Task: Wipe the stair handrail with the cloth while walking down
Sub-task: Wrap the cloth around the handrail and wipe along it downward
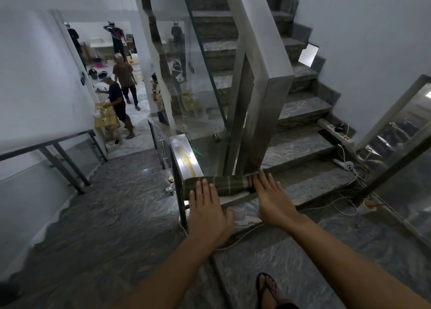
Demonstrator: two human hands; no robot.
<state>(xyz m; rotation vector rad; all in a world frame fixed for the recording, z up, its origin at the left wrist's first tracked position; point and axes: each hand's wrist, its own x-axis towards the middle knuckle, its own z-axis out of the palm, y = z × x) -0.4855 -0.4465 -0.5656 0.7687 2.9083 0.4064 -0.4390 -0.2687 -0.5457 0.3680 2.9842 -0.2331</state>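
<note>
Both hands, left and right, press flat, fingers spread, on the cloth.

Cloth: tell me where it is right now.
In the head view, the green cloth lies draped over the flat handrail at centre frame, under the fingers of the left hand and right hand.

Flat steel handrail, shiny on top, turning a corner at the landing. Draped over its near section: dark green striped cloth. Pressed flat on that cloth: left hand and right hand, fingers spread.
</note>
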